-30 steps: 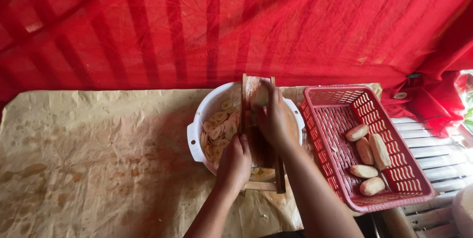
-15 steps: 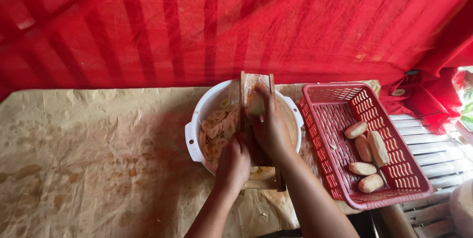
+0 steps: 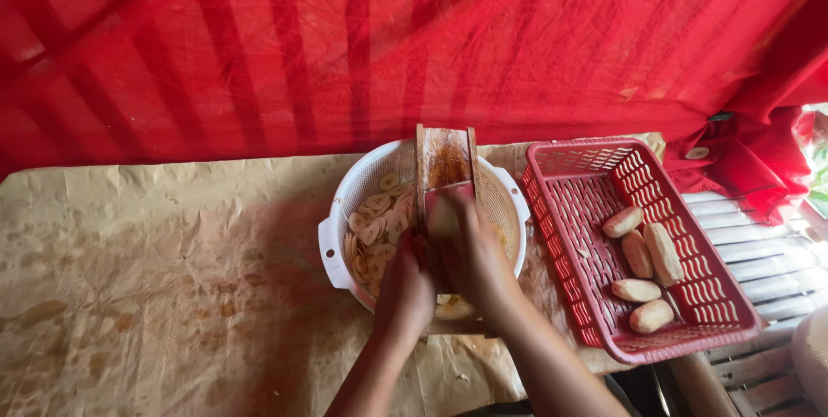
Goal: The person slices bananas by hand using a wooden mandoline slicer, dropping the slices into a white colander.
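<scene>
**Slicing under way, five pieces left in the basket**

Slices [image 3: 376, 225] already lie heaped in the white colander [image 3: 338, 244], so part of the work looks done. The wooden slicer board [image 3: 446, 156] lies across its rim. The right hand [image 3: 473, 249] has its fingers closed on a pale peeled piece [image 3: 443, 217], pressing it to the board; the left hand [image 3: 405, 289] grips the board's near end. Five whole pieces [image 3: 662, 251] wait in the red basket [image 3: 569, 175] on the paper-covered bench [image 3: 155, 279].

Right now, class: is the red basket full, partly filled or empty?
Partly filled. The red basket holds five peeled pieces at its right end; the rest of its mesh floor is bare.
</scene>
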